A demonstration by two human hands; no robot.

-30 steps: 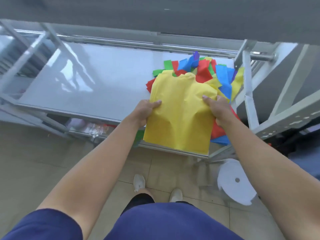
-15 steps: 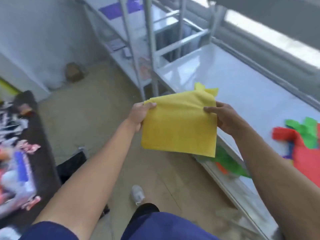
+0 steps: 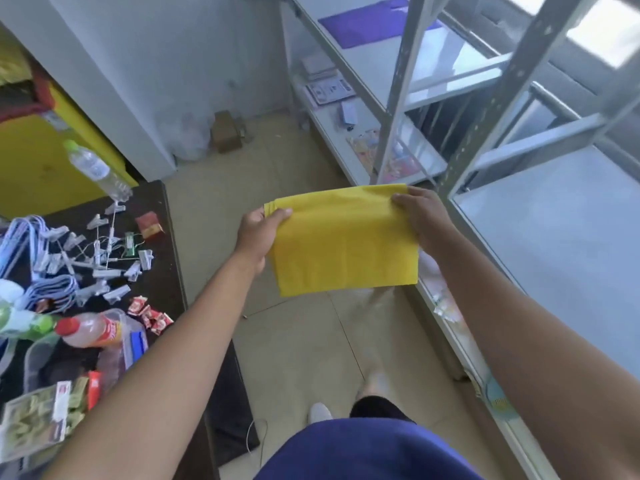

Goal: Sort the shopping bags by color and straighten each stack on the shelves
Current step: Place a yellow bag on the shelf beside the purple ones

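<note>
Head view: left hand [image 3: 258,237] and right hand [image 3: 420,213] pinch the yellow bag's [image 3: 343,240] top corners, above the floor left of the shelf [image 3: 554,233]. Loose grip risks unfolding or dropping it.

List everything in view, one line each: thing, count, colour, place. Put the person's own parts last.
yellow bag: one, yellow, held up over the floor between both hands
purple bag: one stack, purple, far shelf
metal shelving: grey, right side
papers: several, pale, lower far shelf
dark table: one, left side
clear bottle: one, green cap, table's far edge
red-capped bottle: one, lying on table
clips: many, white, scattered on table
left hand: grips the bag's left edge
right hand: grips its upper right corner
</note>
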